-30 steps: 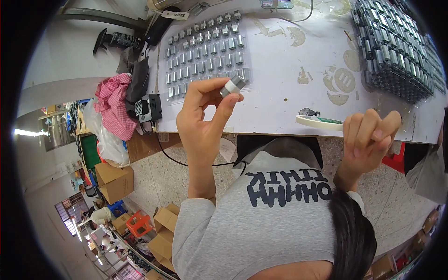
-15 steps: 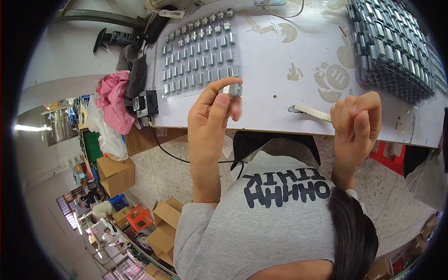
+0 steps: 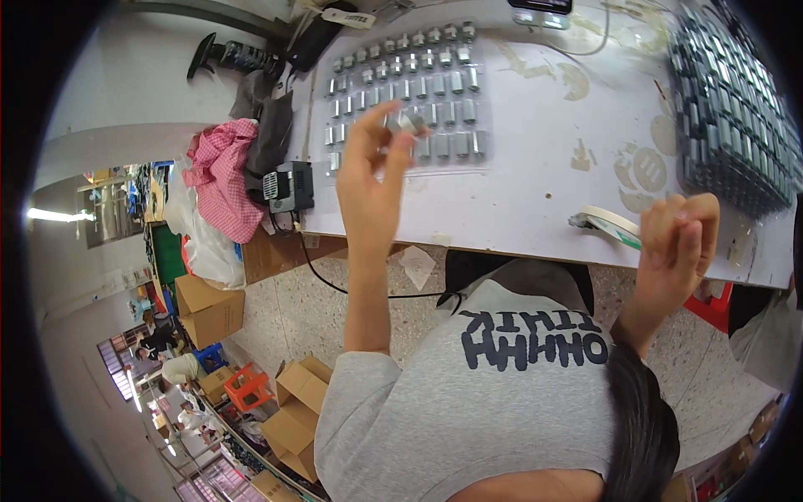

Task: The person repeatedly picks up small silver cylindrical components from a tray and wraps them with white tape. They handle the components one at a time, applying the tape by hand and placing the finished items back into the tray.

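My left hand (image 3: 372,167) is raised above the near part of a clear plastic tray (image 3: 401,172). Pinched between its thumb and fingertips is a small silver motor (image 3: 409,123), tilted and slightly blurred. Rows of similar silver motors (image 3: 441,86) stand in the tray. Farther right, my right hand (image 3: 679,243) hovers by the table's front edge with curled fingers and the thumb pressed in. What it pinches, if anything, is hidden. Beside its fingers is a narrow tape roll (image 3: 609,224), whitish with green; whether they touch cannot be told.
Stacked trays of silver motors (image 3: 732,125) rise at the right of the white table (image 3: 519,167). A black-grey power adapter (image 3: 288,187) and pink checked cloth (image 3: 224,180) are at the left edge. A phone (image 3: 541,12) lies at the back. Cardboard boxes (image 3: 209,311) stand on the floor.
The view has turned, so the table appears shifted right. My left hand has carried the motor left and away from me, over the tray. My right hand stays near the tape roll, fingers still curled.
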`<state>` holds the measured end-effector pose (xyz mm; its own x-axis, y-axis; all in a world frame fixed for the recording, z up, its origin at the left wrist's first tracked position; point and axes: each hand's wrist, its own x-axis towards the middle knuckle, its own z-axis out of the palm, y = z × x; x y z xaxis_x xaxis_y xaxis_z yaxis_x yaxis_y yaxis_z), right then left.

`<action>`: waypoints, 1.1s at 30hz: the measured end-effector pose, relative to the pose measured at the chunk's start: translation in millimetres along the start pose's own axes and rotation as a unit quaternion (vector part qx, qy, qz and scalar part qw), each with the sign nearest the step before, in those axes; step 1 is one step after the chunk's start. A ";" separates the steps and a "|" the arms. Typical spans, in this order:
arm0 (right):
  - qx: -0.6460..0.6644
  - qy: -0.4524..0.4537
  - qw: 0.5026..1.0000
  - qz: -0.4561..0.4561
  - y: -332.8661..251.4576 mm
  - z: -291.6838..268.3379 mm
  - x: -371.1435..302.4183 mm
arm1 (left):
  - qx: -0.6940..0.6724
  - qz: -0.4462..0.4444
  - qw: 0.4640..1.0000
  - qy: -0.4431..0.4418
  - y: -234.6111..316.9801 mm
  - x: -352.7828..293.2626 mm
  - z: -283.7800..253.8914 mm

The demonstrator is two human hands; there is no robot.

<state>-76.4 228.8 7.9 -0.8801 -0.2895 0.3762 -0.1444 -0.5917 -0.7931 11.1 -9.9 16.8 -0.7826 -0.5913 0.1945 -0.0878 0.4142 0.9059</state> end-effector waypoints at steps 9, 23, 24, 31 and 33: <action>-0.038 0.021 0.999 0.003 6.5 10.2 6.3 | 0.444 0.170 0.879 0.038 -105.6 110.7 -61.1; -0.031 0.032 0.999 0.012 8.7 5.3 13.4 | 0.462 0.226 0.857 -0.026 -122.4 106.6 -65.6; -0.032 0.034 0.999 0.012 8.4 4.4 14.0 | 0.458 0.227 0.859 -0.019 -121.9 108.4 -66.4; -0.052 0.026 0.998 0.037 -0.6 11.6 9.2 | 0.456 0.153 0.877 0.003 -139.4 125.5 -90.0; -0.072 0.024 0.995 0.059 -4.3 12.2 4.1 | 0.472 0.174 0.864 -0.012 -145.7 129.5 -87.6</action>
<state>-73.9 221.0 18.8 -0.9148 -0.3126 0.2556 -0.0990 -0.4401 -0.8925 -23.4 -207.5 -57.0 -0.8747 -0.3079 0.3742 -0.2998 0.9505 0.0815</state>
